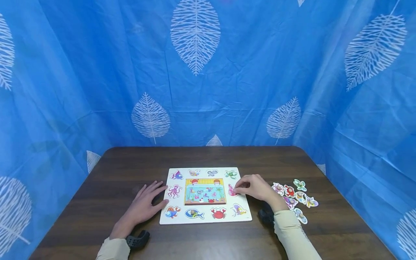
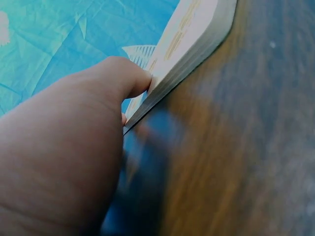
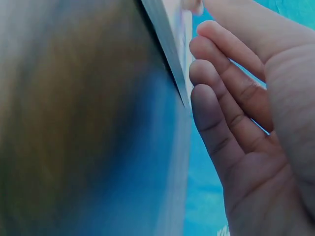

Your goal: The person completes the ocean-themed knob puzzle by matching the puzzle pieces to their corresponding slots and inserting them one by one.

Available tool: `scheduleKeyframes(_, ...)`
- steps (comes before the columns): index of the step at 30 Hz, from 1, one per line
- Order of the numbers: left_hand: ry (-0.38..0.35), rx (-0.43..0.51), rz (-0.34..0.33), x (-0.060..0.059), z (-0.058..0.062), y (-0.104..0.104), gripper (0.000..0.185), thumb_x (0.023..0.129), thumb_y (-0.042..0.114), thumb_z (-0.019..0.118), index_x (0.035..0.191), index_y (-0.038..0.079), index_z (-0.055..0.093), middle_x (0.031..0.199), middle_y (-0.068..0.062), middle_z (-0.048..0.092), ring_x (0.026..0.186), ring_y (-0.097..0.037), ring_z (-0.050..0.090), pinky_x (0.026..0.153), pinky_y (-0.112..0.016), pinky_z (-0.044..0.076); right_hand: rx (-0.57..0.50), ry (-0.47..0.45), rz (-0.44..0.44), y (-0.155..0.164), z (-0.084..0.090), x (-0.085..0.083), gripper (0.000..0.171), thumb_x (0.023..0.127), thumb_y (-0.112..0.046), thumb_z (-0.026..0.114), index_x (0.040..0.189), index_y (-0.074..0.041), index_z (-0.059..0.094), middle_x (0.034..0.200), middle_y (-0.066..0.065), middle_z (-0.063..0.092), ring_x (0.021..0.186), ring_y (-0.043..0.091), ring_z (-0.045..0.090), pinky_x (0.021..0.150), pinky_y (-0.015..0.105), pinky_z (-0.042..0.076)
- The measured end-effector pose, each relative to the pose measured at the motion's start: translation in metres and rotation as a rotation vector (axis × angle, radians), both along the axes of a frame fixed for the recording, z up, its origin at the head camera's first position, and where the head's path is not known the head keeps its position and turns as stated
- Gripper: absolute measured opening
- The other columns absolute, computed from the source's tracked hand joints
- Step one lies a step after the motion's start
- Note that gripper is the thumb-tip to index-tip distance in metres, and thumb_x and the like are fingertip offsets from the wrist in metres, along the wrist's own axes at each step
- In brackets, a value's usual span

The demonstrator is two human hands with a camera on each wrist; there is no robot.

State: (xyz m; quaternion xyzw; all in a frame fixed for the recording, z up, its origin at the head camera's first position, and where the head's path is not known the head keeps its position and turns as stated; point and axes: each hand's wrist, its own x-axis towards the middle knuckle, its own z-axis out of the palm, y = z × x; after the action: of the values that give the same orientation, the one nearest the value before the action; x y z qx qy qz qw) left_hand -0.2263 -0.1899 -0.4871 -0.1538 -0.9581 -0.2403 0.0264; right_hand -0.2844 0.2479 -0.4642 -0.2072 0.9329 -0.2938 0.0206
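Wooden and white-faced, the puzzle board lies flat near the front edge of the dark table, about midway between its left and right edges. We have our left hand spread flat, fingers straight, resting on the table against the board's left edge; the left wrist view shows the thumb pressed to the board's side. Our right hand curls over the board's right side and pinches a pink piece at its recess there, fingers bent around it.

We judge the main risk to be the pink piece going in crooked: if it is tilted or turned against its cut-out, it could jam or sit proud of the surface. Pressing harder on that side could slide the board leftward, and only our flat left hand holds it. A slip of the pinch could drop the piece onto the neighbouring fish or green turtle pictures.

Loose pieces lie in a cluster near the table's right edge, just beside our right forearm; a careless sweep of the sleeve could scatter them or push some off. Blue leaf-print cloth hangs behind and at both sides. Nothing stands between our hands and the board.
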Motion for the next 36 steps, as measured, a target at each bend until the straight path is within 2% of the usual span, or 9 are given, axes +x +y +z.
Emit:
scheduleKeyframes(8,0.007,0.003,0.001,-0.001,0.001,0.002,0.061,0.097,0.05,0.067,0.146,0.015,0.059,0.158,-0.019,0.047,0.151,-0.043,0.034,0.122,-0.069,0.019,-0.037,0.083,-0.087,0.039,0.017,0.0,0.023,0.09,-0.033,0.081,0.106,-0.016,0.081,0.097,-0.004,0.076,0.082,0.01,0.063,0.074,0.027,0.056)
scheduleKeyframes(12,0.01,0.006,0.0,-0.001,0.001,0.002,0.061,0.097,0.049,0.068,0.146,0.015,0.059,0.158,-0.019,0.047,0.151,-0.043,0.034,0.121,-0.07,0.019,-0.039,0.124,-0.159,0.064,0.023,0.003,0.025,0.092,-0.034,0.079,0.109,-0.015,0.08,0.099,-0.001,0.076,0.084,0.011,0.065,0.076,0.028,0.057)
scheduleKeyframes(18,-0.002,0.01,0.005,0.0,-0.001,0.002,0.061,0.097,0.05,0.068,0.146,0.015,0.059,0.158,-0.02,0.047,0.151,-0.043,0.033,0.121,-0.07,0.018,-0.051,0.135,-0.302,0.101,0.029,0.013,0.034,0.095,-0.038,0.076,0.117,-0.012,0.077,0.109,0.008,0.076,0.09,0.019,0.065,0.076,0.027,0.057)
scheduleKeyframes(22,0.001,0.017,0.01,0.0,-0.001,0.002,0.061,0.096,0.049,0.069,0.145,0.014,0.06,0.158,-0.02,0.047,0.151,-0.043,0.033,0.121,-0.07,0.018,-0.056,0.134,-0.385,0.124,0.031,0.02,0.042,0.097,-0.043,0.071,0.123,-0.01,0.074,0.117,0.015,0.074,0.098,0.027,0.066,0.081,0.035,0.058)
scheduleKeyframes(28,0.021,0.014,0.001,0.0,0.0,0.0,0.059,0.096,0.046,0.07,0.145,0.013,0.06,0.157,-0.02,0.048,0.15,-0.044,0.035,0.121,-0.069,0.02,-0.06,0.077,-0.462,0.144,0.028,0.027,0.048,0.102,-0.045,0.064,0.13,-0.007,0.069,0.129,0.023,0.069,0.114,0.041,0.064,0.094,0.058,0.056)
scheduleKeyframes(32,0.017,0.011,-0.003,0.0,0.0,-0.001,0.06,0.096,0.047,0.069,0.145,0.013,0.06,0.157,-0.02,0.048,0.15,-0.044,0.035,0.121,-0.069,0.02,-0.052,0.057,-0.483,0.151,0.023,0.029,0.045,0.103,-0.039,0.063,0.131,-0.003,0.067,0.129,0.026,0.068,0.116,0.045,0.063,0.095,0.062,0.054)
scheduleKeyframes(36,0.02,0.007,-0.007,0.0,0.0,-0.001,0.061,0.097,0.048,0.068,0.146,0.014,0.059,0.157,-0.019,0.048,0.15,-0.044,0.035,0.121,-0.07,0.02,-0.024,0.073,-0.5,0.16,0.018,0.03,0.039,0.104,-0.029,0.064,0.129,0.0,0.067,0.124,0.027,0.069,0.112,0.045,0.064,0.091,0.061,0.055)
